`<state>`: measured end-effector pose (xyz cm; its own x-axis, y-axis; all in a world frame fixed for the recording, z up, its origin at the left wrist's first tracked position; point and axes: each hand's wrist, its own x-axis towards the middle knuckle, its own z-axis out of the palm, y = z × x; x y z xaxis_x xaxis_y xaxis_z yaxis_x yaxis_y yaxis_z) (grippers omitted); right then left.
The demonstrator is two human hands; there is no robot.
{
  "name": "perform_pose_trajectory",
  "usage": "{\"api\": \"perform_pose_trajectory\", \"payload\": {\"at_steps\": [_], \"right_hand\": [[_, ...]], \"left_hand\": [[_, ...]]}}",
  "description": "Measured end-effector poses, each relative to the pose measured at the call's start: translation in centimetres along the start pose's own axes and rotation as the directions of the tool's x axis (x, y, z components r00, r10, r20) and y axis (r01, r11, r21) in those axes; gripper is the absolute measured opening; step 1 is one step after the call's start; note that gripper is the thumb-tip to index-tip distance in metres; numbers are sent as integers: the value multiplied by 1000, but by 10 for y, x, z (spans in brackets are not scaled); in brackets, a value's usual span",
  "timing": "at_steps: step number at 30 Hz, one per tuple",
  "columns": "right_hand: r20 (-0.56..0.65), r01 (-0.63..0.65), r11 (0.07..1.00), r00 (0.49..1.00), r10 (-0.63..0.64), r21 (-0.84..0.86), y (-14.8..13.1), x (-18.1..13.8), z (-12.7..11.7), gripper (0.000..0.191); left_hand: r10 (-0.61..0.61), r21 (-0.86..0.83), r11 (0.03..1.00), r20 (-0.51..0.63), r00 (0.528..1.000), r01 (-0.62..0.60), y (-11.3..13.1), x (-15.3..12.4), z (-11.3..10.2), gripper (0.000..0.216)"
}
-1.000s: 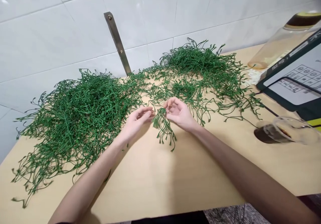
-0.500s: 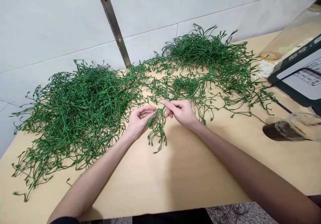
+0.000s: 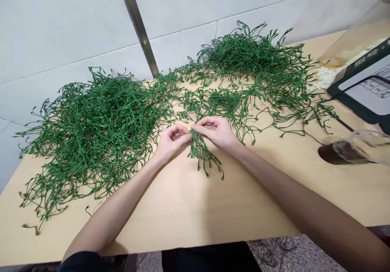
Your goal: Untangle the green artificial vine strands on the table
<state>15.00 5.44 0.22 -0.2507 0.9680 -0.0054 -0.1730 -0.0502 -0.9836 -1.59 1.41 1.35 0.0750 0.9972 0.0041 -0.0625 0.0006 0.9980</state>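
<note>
A small bunch of green artificial stems [image 3: 201, 152], thin and wiry with little forked tips, hangs between my hands just above the table. My left hand [image 3: 172, 140] pinches the bunch's top end from the left, thumb against fingers. From the right, my right hand [image 3: 217, 131] grips the same end, its fingertips almost touching the left ones. The exact spot where the stems meet is covered by the fingertips. A large tangled pile of the same green stems [image 3: 100, 121] lies to the left of my left hand.
Another heap of stems [image 3: 250, 56] rests at the back right, with loose strands linking both piles. On the right are a cup of dark liquid [image 3: 341, 152], a dark device with a pale label panel [image 3: 370, 89] and a cable. A metal bracket [image 3: 138, 26] leans along the tiled wall.
The bunch has swung to the right and now hangs below my right fingertips. My hands have come closer together, the right one moving slightly left. The view has shifted a little.
</note>
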Motion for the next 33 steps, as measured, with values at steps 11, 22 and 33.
{"api": "perform_pose_trajectory", "payload": {"at_steps": [11, 22, 33], "right_hand": [[140, 38, 997, 989, -47, 63, 3, 2, -5, 42], [73, 197, 980, 978, -196, 3, 4, 0, -4, 40], [8, 303, 948, 953, -303, -100, 13, -1, -1, 26]], "left_hand": [[61, 153, 986, -10, 998, -59, -5, -4, 6, 21], [107, 408, 910, -48, 993, -78, -8, -6, 7, 19], [300, 563, 799, -67, 952, -212, -4, -5, 2, 17]]}}
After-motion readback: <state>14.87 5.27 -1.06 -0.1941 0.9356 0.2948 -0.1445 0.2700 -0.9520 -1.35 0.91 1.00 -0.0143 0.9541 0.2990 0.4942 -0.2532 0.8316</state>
